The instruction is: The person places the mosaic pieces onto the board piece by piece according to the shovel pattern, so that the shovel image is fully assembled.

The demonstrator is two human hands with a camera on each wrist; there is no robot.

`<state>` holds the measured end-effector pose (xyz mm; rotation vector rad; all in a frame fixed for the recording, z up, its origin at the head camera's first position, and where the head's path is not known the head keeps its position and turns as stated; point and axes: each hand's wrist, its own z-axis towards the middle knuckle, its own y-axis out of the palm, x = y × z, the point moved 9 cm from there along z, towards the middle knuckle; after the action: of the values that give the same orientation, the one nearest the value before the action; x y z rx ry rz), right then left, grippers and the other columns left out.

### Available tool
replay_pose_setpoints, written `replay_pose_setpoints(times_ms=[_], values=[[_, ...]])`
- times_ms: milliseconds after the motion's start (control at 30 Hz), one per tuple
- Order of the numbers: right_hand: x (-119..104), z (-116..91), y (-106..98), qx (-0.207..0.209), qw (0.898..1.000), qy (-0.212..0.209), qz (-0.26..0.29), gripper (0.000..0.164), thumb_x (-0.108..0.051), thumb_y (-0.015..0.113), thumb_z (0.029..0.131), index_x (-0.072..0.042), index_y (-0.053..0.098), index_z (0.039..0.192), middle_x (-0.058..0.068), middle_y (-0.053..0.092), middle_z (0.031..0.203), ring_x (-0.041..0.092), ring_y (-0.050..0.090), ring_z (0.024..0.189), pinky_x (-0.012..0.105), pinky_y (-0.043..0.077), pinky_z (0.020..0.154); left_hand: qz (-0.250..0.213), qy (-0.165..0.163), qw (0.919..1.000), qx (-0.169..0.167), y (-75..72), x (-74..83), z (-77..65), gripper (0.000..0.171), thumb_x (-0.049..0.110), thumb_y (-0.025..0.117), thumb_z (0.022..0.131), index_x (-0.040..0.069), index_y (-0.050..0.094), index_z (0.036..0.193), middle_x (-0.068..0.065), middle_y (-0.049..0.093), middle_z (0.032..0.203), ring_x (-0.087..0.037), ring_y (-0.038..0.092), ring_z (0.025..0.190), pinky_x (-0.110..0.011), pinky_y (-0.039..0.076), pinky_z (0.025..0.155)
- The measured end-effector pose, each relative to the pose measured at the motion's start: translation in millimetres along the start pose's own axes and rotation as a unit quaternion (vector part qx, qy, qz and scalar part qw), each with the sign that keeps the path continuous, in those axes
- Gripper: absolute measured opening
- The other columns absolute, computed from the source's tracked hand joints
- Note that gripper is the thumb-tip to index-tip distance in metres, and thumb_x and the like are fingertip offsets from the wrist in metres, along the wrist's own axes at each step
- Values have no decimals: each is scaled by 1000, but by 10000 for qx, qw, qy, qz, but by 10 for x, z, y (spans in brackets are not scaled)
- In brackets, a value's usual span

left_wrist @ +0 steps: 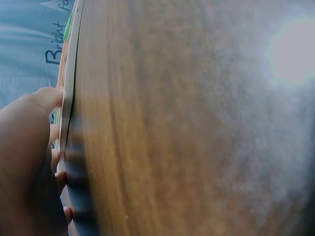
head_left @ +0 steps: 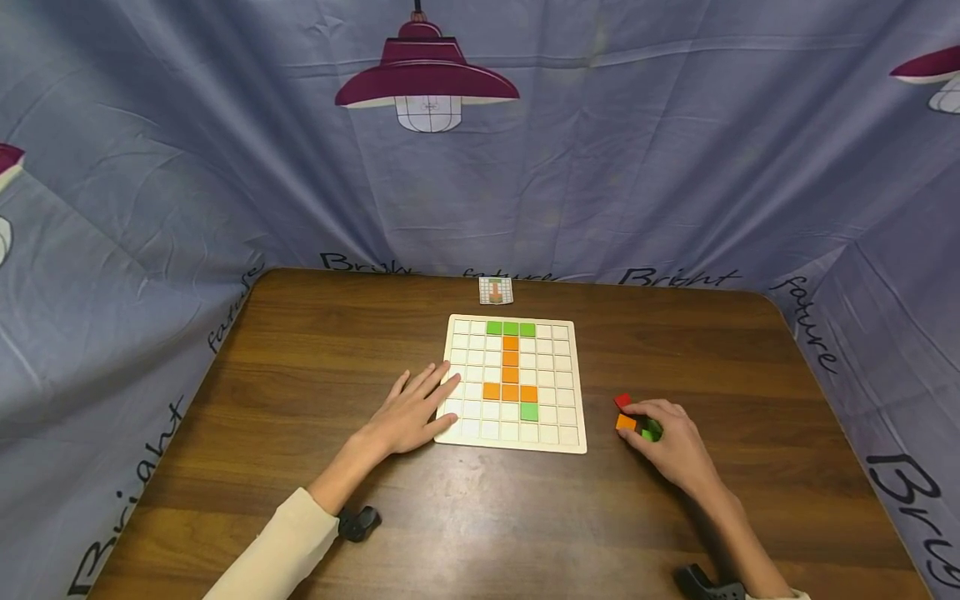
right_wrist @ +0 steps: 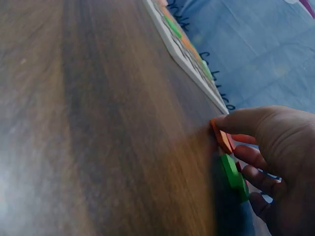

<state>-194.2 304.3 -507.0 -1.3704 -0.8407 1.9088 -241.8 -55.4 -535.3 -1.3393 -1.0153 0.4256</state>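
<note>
A white grid board lies on the table, bearing green tiles along its top, orange tiles in a column and row below, and one green tile lower right. My left hand rests flat with spread fingers on the board's left edge. To the board's right, my right hand pinches a loose orange square between thumb and finger. A red piece lies just beyond it. Loose green pieces sit under the curled fingers, partly hidden in the head view.
Behind the board lies a small card printed with a grid pattern. The brown wooden table is enclosed by blue printed curtains. Black wrist devices are strapped at both wrists.
</note>
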Motion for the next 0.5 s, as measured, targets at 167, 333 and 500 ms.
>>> replay_pose_setpoints(times_ms=[167, 333, 500], values=[[17, -26, -15, 46, 9998, -25, -169, 33, -8, 86, 76, -1, 74, 106, 16, 68, 107, 40, 56, 100, 58, 40, 82, 40, 25, 10000, 9, -2, -2, 0, 65, 48, 42, 106, 18, 24, 161, -7, 12, 166, -28, 11, 151, -59, 6, 117], [12, -18, -4, 8, 9996, -49, -263, 32, -7, 86, 76, 0, 74, 105, 16, 69, 105, 39, 57, 97, 58, 40, 81, 85, -12, 10000, -30, 2, -5, -2, 65, 49, 41, 106, 19, 23, 161, -6, 11, 166, -27, 10, 151, -58, 6, 117], [15, -12, 20, -32, 9996, -21, -274, 27, -6, 85, 76, -2, 75, 100, 15, 70, 103, 36, 57, 93, 56, 43, 80, 115, -22, 9999, 17, -5, 3, -8, 65, 49, 43, 105, 19, 25, 161, -6, 13, 166, -27, 12, 151, -59, 7, 117]])
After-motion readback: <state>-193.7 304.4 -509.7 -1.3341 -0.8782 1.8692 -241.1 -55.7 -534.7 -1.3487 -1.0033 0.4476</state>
